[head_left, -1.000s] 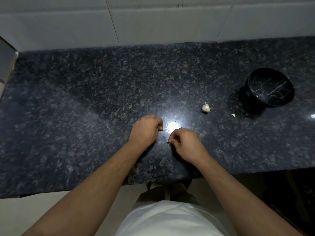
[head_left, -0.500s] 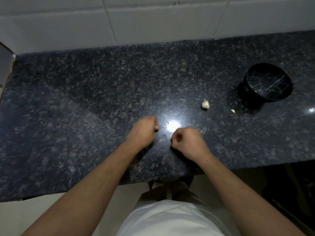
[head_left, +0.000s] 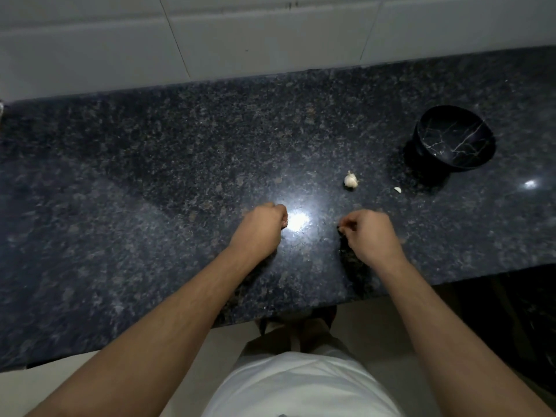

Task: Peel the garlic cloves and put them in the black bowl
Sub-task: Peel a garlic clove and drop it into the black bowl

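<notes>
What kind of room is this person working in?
Most likely a home kitchen. A dark speckled stone countertop runs along a wall of pale tiles, and on it sit a garlic bulb and a black bowl with pale marble-like veins.

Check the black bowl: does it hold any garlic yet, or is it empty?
Empty, as far as visible: the black bowl shows only its veined interior. The garlic lies on the counter.

The person wears a white shirt [head_left: 301, 386] and tan, khaki-like trousers [head_left: 301, 338], seen near the bottom edge. Both forearms are bare, with no sleeves showing, and the wrists and hands carry no watch or rings.
</notes>
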